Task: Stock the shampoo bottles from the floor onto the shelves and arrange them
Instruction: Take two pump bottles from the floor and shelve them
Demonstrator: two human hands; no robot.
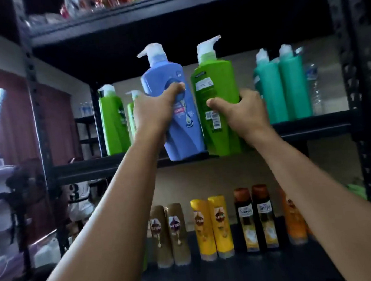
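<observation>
My left hand (153, 114) grips a blue pump bottle (180, 123), tilted, with its base at the front edge of the middle shelf (312, 127). My right hand (237, 114) grips a green pump bottle (217, 89) right beside it, back label facing me. Two more green pump bottles (113, 121) stand at the shelf's left end, the second partly hidden behind my left hand. Two teal pump bottles (282, 88) stand at the right.
On the lower shelf (235, 271) stand pairs of smaller brown (169, 234), yellow (213, 226), black (256, 219) and orange (294, 222) bottles. Packaged goods fill the top shelf (103, 5). Black metal uprights (357, 82) frame the rack. Clear water bottles (315, 90) stand behind the teal ones.
</observation>
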